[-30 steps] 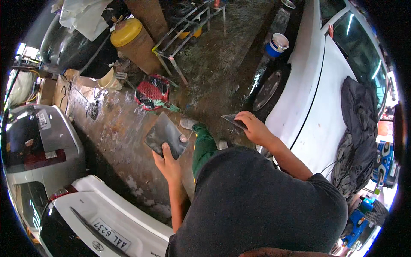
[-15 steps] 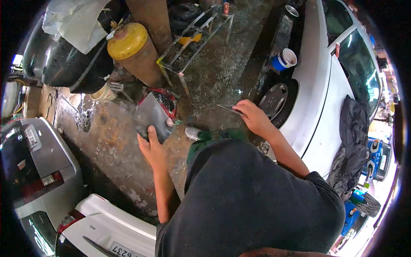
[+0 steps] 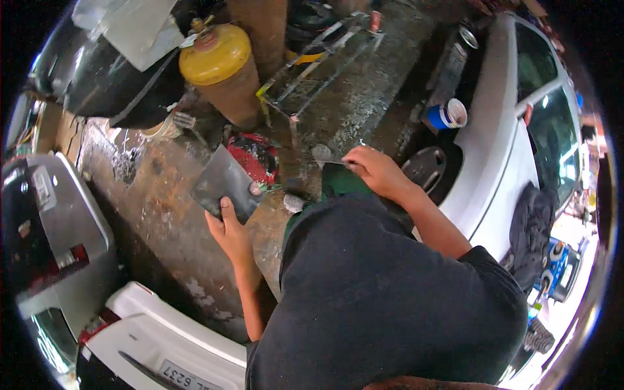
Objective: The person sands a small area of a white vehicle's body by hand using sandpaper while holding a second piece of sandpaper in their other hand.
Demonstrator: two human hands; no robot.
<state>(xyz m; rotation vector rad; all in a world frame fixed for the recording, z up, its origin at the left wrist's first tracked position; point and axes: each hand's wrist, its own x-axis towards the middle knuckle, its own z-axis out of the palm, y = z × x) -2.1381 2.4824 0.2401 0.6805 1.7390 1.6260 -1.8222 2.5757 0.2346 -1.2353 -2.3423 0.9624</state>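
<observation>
Head view: a flat, four-cornered dark grey sheet (image 3: 222,177) is held above the floor (image 3: 146,208), its surface smooth with a faint sheen, a small pinkish spot near its right edge. The left hand (image 3: 229,231) grips its near edge, thumb on top; the right hand (image 3: 376,171) is closed in a pinch on a thin flat blade (image 3: 335,162), seen almost edge-on. Dark characters show on the pale licence plate (image 3: 185,376) of a white car (image 3: 156,331), lower left.
</observation>
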